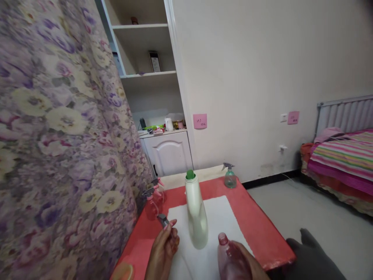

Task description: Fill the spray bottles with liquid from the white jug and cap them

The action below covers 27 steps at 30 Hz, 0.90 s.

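Note:
My left hand (163,249) is closed on a grey spray-trigger head (163,220), lifted over the left side of a white mat (204,221). My right hand (247,264) is wrapped round an open pink bottle (229,256) with no cap, near the mat's front edge. Between the hands stands a tall white bottle (196,217) with a green cap (190,175), upright on the mat.
The mat lies on a red table (256,221). Two pink spray bottles (154,200) stand at its left edge and a green spray bottle (230,177) at the far corner. A floral curtain (58,136) hangs left. A white cabinet (169,151) stands behind, a striped bed (340,159) at right.

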{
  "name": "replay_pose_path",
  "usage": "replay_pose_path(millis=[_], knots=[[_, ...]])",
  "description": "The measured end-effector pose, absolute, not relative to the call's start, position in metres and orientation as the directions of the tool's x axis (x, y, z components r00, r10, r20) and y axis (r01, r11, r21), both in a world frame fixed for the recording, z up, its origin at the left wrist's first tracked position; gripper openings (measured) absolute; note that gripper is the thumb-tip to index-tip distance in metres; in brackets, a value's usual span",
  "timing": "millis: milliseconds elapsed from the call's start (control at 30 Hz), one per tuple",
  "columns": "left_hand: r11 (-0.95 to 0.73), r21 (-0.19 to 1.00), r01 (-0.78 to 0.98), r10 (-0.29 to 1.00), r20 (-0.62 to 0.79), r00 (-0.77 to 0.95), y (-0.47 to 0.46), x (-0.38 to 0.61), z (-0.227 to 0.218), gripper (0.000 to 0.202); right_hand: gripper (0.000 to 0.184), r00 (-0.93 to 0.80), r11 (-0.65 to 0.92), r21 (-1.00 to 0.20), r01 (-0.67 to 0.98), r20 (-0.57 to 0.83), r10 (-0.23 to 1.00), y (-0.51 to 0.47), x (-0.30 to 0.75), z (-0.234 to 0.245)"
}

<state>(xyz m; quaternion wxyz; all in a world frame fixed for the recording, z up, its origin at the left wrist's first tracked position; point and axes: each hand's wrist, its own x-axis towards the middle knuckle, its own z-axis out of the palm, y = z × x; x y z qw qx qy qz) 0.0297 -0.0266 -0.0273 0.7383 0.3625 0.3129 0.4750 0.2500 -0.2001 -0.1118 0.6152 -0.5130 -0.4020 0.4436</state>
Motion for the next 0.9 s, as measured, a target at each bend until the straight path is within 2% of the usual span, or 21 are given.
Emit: replay_pose_path(millis=[67,200,367,467,600,733,900], knots=[[0.311,0.849,-0.427,0.904,-0.126,0.408,-0.018,0.026,-0.039,0.041,0.085,0.29,0.142,-0.988,-0.054,0.12,0.95,-0.193,0.27,-0.104],[0.394,0.835,-0.384,0.873,-0.21,0.439,-0.004,0.021,-0.065,0.038,0.073,0.293,0.212,-0.959,0.186,0.26,0.92,-0.172,0.302,-0.059],[0.455,0.79,-0.412,0.849,-0.244,0.469,0.009,0.019,-0.087,0.048,0.07,0.346,0.142,-0.872,0.468,0.329,0.879,-0.139,0.325,0.007],[0.43,0.773,-0.466,0.873,-0.223,0.435,0.016,0.017,-0.091,0.06,0.072,0.303,0.133,-0.74,0.659,0.423,0.854,-0.115,0.333,0.032],[0.509,0.73,-0.456,0.848,-0.336,0.41,0.021,0.014,-0.102,0.059,0.071,0.258,0.002,-0.479,0.878,0.478,0.84,-0.083,0.335,0.057],[0.58,0.706,-0.407,0.806,-0.424,0.413,0.022,0.013,-0.117,0.049,0.074,0.217,-0.042,-0.354,0.934,0.473,0.854,-0.058,0.335,0.076],[0.51,0.714,-0.48,0.85,-0.332,0.41,0.02,0.011,-0.12,0.048,0.075,0.161,-0.07,-0.205,0.976,0.47,0.868,-0.04,0.333,0.091]])
